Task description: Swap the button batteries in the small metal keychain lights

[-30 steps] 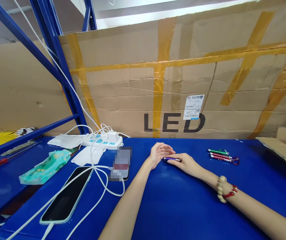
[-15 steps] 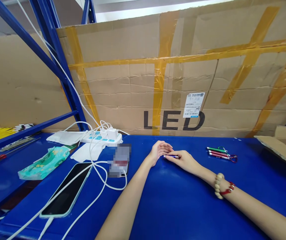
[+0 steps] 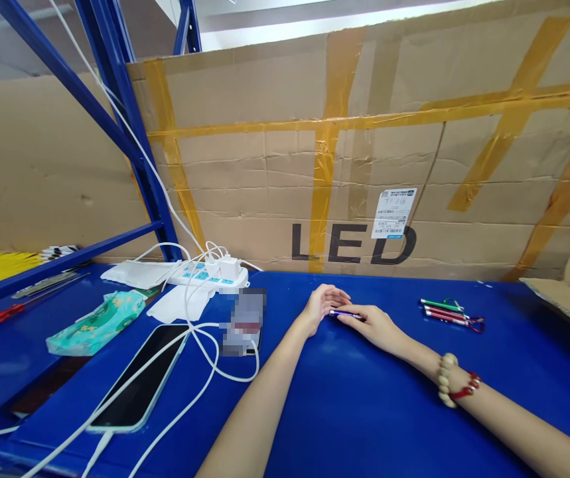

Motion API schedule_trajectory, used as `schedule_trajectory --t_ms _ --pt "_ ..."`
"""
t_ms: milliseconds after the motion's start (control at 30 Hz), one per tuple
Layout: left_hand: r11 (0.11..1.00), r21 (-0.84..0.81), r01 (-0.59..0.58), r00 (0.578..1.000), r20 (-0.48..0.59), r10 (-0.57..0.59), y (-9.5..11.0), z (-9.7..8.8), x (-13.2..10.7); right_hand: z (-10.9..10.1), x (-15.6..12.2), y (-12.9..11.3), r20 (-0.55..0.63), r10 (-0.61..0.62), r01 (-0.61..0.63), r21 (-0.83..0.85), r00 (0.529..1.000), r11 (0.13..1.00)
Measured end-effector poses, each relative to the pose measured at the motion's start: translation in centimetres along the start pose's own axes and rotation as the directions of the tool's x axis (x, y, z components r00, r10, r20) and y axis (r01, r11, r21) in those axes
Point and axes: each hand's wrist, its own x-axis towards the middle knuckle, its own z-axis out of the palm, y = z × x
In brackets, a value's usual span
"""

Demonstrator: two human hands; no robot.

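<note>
The left hand point(image 3: 322, 304) rests on its edge on the smooth, glossy blue table point(image 3: 344, 411), near the middle of the far edge, palm turned inward and fingers loosely curled apart, gripping nothing. Just beside it the right hand point(image 3: 375, 325) lies palm down, its fingertips pinched around a slim purple pen point(image 3: 343, 313), a thin metallic cylinder lying level just above the table with its free end reaching into the cupped left palm. Whether it touches that palm cannot be told. A bracelet point(image 3: 448, 380) of round pale beads with a red cord circles the right wrist. Further right along the far edge lies a small bundle of similar pens point(image 3: 451, 313), green and red, with ring clips. A large creased cardboard box point(image 3: 414, 153), banded with yellow-brown tape and printed LED, stands along the far edge. Toward the left side are a white power strip point(image 3: 210, 277), looping white cables point(image 3: 205, 355), a dark glass-faced phone point(image 3: 138, 378) and a soft, crinkled teal tissue pack point(image 3: 96, 323).
</note>
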Motion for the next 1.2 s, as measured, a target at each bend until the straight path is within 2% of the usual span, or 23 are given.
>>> schedule_trajectory --t_ms 500,767,867,1200 --pt "0.998 -0.039 -0.043 0.999 -0.009 0.043 0.1 0.1 -0.2 -0.2 -0.2 -1.2 -0.001 0.008 -0.008 -0.096 1.0 0.995" --pt "0.974 -0.226 -0.01 0.999 0.042 0.02 0.3 -0.4 -0.1 0.0 -0.5 -1.3 -0.013 -0.061 0.058 -0.194 0.998 0.979" --pt "0.978 -0.208 -0.004 0.997 0.07 0.019 0.3 -0.4 -0.1 0.0 -0.4 -1.1 0.002 -0.07 0.068 -0.23 0.998 0.971" --pt "0.989 -0.145 0.032 0.999 0.041 -0.027 0.1 -0.3 0.2 0.4 -0.4 -0.7 0.008 -0.091 0.091 -0.206 0.996 0.974"
